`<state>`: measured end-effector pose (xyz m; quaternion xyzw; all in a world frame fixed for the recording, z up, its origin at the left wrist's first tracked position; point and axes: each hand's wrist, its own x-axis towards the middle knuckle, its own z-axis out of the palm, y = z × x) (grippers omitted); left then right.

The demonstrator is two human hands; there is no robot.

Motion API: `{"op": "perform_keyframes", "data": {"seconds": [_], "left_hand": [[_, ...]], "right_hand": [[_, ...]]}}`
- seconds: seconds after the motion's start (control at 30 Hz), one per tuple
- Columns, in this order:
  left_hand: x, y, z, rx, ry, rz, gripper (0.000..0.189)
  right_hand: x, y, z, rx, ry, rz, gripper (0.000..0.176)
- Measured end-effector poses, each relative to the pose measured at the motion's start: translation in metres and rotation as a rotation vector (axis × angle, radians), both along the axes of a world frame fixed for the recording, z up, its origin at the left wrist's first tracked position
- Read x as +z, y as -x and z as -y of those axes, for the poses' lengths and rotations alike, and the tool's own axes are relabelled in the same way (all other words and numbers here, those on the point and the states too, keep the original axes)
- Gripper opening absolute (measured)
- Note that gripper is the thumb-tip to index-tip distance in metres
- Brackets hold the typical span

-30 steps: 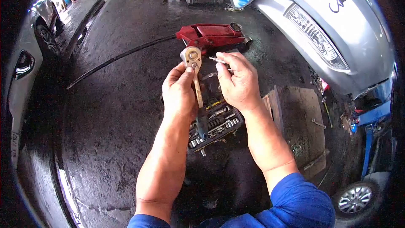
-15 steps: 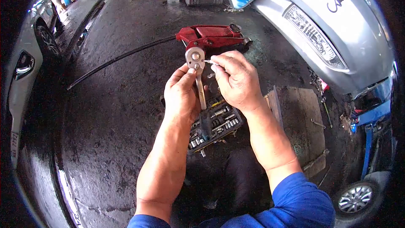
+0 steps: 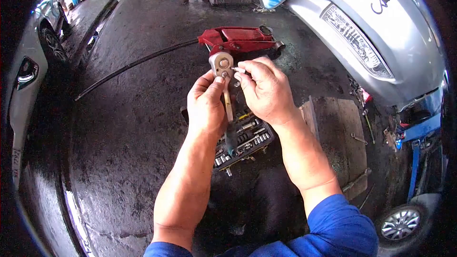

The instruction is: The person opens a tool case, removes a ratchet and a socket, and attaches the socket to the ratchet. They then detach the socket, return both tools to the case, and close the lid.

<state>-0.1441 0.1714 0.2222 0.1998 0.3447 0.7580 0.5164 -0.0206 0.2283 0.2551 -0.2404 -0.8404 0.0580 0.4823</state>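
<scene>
Over asphalt (image 3: 128, 123), left fingers (image 3: 215, 85) grip ratchet (image 3: 221, 63), right fingers (image 3: 247, 72) pinch bit (image 3: 236, 69).

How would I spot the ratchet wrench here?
Beside the silver car lies a red floor jack. In front of it, the left hand holds the ratchet wrench upright. Its round silver head sets it apart from the thin bit in the right hand and the sockets below.

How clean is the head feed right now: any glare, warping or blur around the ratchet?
Head view: heavy fisheye, black corners, silver car bent along the right edge; daylight blown out top left, sheen on the floor; ratchet in the left hand is sharp; small metal bit in the right hand too tiny to identify; socket set below is shaded.
</scene>
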Motion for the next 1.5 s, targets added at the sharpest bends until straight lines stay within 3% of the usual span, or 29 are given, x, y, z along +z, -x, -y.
{"op": "perform_keyframes", "data": {"seconds": [0.27,0.5,0.57,0.7,0.77,0.83,0.93,0.97,1.13,1.37,1.4,1.5], "left_hand": [[-0.005,0.003,-0.003,-0.212,-0.120,0.359,0.026],[0.002,-0.002,0.000,-0.145,-0.054,0.280,0.026],[0.002,-0.006,-0.001,-0.016,-0.047,-0.018,0.025],[0.001,-0.015,0.001,0.192,-0.073,-0.381,0.024],[-0.005,-0.016,-0.001,0.301,-0.031,-0.565,0.024],[-0.005,-0.013,0.000,0.563,-0.208,-0.962,0.023],[-0.005,-0.009,0.000,0.678,-0.316,-1.155,0.027],[-0.005,-0.008,0.000,0.698,-0.328,-1.190,0.027],[-0.006,-0.010,0.000,0.700,-0.337,-1.188,0.026],[-0.005,-0.008,0.000,0.615,-0.303,-1.103,0.030],[0.001,-0.012,0.005,0.383,-0.111,-0.794,0.033],[-0.004,-0.007,-0.006,0.146,0.013,-0.292,0.027]], "right_hand": [[0.006,0.000,0.003,0.057,0.026,-0.095,0.015],[0.009,0.001,0.009,0.067,0.067,-0.080,0.016],[0.006,-0.001,0.010,0.085,0.114,-0.100,0.016],[0.005,-0.008,0.013,0.066,0.238,-0.174,0.018],[-0.011,-0.014,0.001,0.069,0.186,-0.192,0.017],[-0.021,-0.020,0.004,0.101,0.455,-0.300,0.017],[-0.042,-0.027,-0.008,0.126,0.471,-0.314,0.020],[-0.048,-0.028,-0.010,0.199,0.585,-0.396,0.020],[-0.055,-0.024,-0.005,0.549,0.938,-0.687,0.019],[-0.053,-0.018,-0.004,0.576,1.076,-0.773,0.019],[-0.052,-0.017,-0.006,0.527,1.030,-0.717,0.018],[-0.046,-0.014,-0.002,0.455,0.995,-0.680,0.016]]}}
